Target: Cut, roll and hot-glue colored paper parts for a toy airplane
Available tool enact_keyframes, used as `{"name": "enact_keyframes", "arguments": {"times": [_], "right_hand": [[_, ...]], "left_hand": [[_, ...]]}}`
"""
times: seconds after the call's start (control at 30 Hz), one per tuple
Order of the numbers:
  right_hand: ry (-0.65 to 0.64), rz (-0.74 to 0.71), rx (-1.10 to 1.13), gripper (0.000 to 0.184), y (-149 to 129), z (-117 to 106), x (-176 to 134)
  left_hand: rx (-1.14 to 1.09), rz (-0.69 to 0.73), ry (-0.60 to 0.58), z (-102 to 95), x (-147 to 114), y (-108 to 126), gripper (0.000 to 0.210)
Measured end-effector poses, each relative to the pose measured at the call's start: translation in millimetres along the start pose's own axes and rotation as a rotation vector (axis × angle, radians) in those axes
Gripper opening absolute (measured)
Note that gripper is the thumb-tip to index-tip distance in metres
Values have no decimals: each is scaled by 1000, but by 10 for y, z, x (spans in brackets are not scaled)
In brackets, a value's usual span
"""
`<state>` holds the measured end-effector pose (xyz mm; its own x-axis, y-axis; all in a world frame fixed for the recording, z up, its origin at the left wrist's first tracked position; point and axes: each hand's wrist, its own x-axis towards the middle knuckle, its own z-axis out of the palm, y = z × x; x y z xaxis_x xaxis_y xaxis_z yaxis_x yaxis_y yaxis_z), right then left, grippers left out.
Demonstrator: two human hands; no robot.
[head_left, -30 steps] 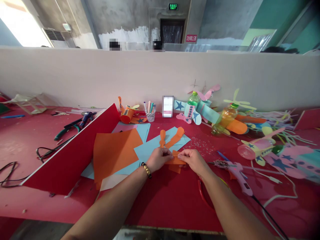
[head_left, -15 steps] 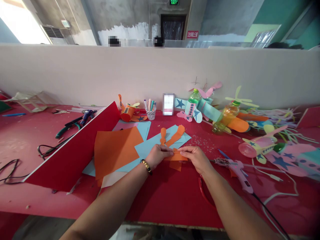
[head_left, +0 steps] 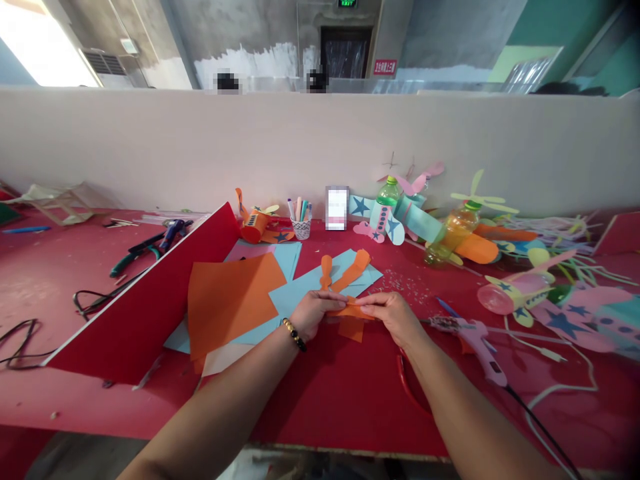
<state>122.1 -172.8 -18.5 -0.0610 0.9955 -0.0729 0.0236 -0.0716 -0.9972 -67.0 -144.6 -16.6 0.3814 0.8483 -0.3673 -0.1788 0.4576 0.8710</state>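
Between both hands is a small piece of orange paper [head_left: 353, 309], pinched at its two ends above the red table [head_left: 345, 393]. My left hand [head_left: 314, 312] closes its thumb and fingers on the left end. On the right end my right hand [head_left: 393, 315] does the same. Just below lies another orange paper piece [head_left: 351, 330]. Beyond the hands, an orange propeller-shaped cutout [head_left: 326, 270] and a curved orange strip [head_left: 356, 267] rest on light blue paper [head_left: 295, 293]. A red handle [head_left: 407, 383] is partly hidden under my right forearm.
Orange sheets [head_left: 233, 300] lie at left beside a red upright divider [head_left: 150, 313]. A pink glue gun [head_left: 483, 347] with its cord lies at right. Decorated bottle planes [head_left: 450, 233], a pen cup [head_left: 301, 229] and a phone [head_left: 337, 208] stand along the back wall.
The held orange paper looks narrower from front to back, its near edge tilted or folded up. Both hands keep nearly the same place.
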Motion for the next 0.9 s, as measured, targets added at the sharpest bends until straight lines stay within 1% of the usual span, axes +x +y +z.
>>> {"name": "enact_keyframes", "arguments": {"times": [0.17,0.3,0.43,0.53,0.67,0.77,0.9], "right_hand": [[-2,-24,-56,20,-3,2,-2],[-9,-53,-113,18,-22,-1,-10],[-28,-104,-230,15,-58,-11,-23],[-53,-111,-282,18,-75,-17,-26],[-75,-94,-306,26,-68,-20,-16],[-72,-93,-316,23,-68,-10,-17],[-58,-50,-233,23,-100,28,-39]], "left_hand": [[46,44,14,47,-32,19,32],[163,134,29,42,-13,22,31],[302,122,-11,-12,10,23,30],[411,167,-26,-39,11,22,25],[514,249,-18,-39,13,-1,22],[579,299,-32,-33,20,-5,23],[638,352,-39,-36,20,26,24]]}}
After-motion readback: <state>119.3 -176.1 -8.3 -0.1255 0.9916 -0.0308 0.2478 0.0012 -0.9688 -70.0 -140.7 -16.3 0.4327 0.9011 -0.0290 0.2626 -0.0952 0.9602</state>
